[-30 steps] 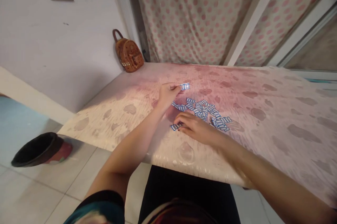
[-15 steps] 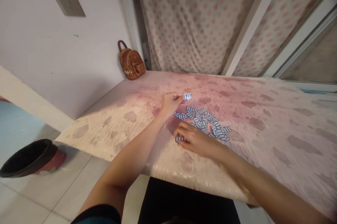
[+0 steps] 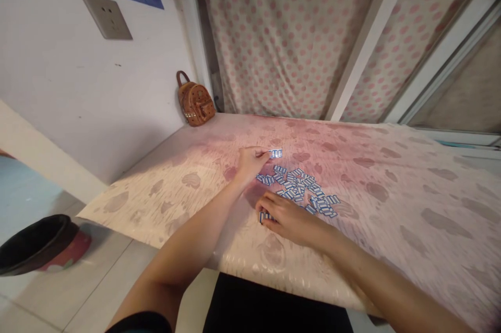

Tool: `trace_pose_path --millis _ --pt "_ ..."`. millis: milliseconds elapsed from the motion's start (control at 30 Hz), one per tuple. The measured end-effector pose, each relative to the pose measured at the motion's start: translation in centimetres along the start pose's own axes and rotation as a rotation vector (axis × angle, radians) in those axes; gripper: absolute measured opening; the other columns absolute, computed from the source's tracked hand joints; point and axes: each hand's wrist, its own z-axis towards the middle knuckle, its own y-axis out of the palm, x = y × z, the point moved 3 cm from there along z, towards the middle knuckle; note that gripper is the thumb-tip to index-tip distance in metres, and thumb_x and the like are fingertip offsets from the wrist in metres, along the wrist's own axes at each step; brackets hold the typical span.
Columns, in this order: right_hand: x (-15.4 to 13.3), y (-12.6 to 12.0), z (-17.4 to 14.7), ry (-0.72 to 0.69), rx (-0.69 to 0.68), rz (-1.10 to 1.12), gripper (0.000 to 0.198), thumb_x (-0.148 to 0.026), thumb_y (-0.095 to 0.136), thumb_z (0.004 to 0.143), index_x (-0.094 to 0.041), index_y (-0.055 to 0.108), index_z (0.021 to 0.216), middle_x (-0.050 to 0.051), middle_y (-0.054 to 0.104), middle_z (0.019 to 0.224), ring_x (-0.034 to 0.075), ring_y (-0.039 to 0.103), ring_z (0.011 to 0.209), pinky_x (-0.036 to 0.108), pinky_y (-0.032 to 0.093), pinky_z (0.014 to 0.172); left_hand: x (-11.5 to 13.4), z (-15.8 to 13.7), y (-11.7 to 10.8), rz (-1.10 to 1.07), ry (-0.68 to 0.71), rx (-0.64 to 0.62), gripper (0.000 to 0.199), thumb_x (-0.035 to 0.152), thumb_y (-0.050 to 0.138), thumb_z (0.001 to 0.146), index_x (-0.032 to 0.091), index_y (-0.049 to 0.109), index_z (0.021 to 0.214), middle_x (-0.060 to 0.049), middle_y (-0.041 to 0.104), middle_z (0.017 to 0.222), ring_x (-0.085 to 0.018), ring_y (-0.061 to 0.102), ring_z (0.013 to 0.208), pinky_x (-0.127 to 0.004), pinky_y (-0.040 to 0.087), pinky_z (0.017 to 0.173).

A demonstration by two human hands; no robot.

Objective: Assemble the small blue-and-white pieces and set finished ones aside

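My left hand (image 3: 250,162) pinches a small flat blue-and-white striped piece (image 3: 276,153), like a label or little card, just over the table beyond the pile. Closer to the table's front edge, my right hand (image 3: 284,218) is closed around another striped piece (image 3: 264,216), partly hidden by its fingers. Between and to the right of the hands lies a loose pile of the same striped pieces (image 3: 303,184), overlapping at many angles. What is printed on them is too small to read.
A patterned pinkish cloth covers the table (image 3: 391,207). A brown mini backpack (image 3: 198,104) leans in the back left corner by the wall. Behind hangs a dotted curtain (image 3: 282,35). A dark-rimmed bin (image 3: 47,244) stands on the floor at left.
The whole view has shifted slightly as the head moved. Both hands keep nearly the same places by the pile, each still gripping its striped piece.
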Motion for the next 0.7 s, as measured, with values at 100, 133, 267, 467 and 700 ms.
trace_pose_path --millis 100,133,267,467,700 --pt "-0.1 0.0 -0.2 -0.01 0.001 0.018 0.016 -0.006 0.049 0.086 -0.017 0.056 0.095 0.007 0.055 0.098 0.018 0.056 0.09 0.031 0.044 0.081 0.1 -0.1 0.1 0.003 0.0 0.001 0.012 0.011 0.062 0.079 0.013 0.073 0.075 -0.005 0.074 0.071 -0.012 0.067 0.06 -0.022 0.052 0.06" --pt "-0.1 -0.1 -0.2 -0.025 0.016 0.028 0.016 -0.006 0.048 0.087 -0.018 0.057 0.093 0.006 0.055 0.096 0.018 0.056 0.088 0.031 0.044 0.08 0.1 -0.2 0.1 0.005 0.001 0.003 0.012 0.011 0.062 0.079 0.013 0.073 0.075 -0.004 0.074 0.071 -0.012 0.067 0.059 -0.022 0.052 0.06" --pt "1.2 -1.1 -0.2 -0.031 0.264 0.126 0.016 -0.01 0.046 0.09 -0.02 0.056 0.082 0.003 0.057 0.087 0.016 0.056 0.08 0.03 0.043 0.075 0.1 -0.4 0.1 0.005 0.022 -0.005 0.011 0.015 0.063 0.078 0.013 0.074 0.077 -0.004 0.074 0.072 -0.013 0.067 0.061 -0.021 0.051 0.059" --pt "6.4 -3.8 -1.1 0.227 0.866 0.673 0.009 -0.027 0.057 0.086 -0.022 0.051 0.082 -0.002 0.061 0.072 0.016 0.063 0.07 0.03 0.047 0.068 -0.3 -0.8 0.8 0.009 0.01 -0.054 0.014 0.024 0.065 0.077 0.013 0.073 0.078 -0.006 0.075 0.074 -0.014 0.068 0.061 -0.02 0.049 0.054" --pt "8.5 -4.7 -2.0 0.317 1.051 0.731 0.013 -0.031 0.062 0.079 -0.021 0.056 0.074 -0.005 0.053 0.059 0.012 0.05 0.057 0.026 0.038 0.057 -0.2 -2.1 2.4 -0.051 -0.032 -0.134 0.022 0.034 0.07 0.077 0.014 0.073 0.086 -0.007 0.076 0.08 -0.018 0.072 0.076 -0.023 0.054 0.064"
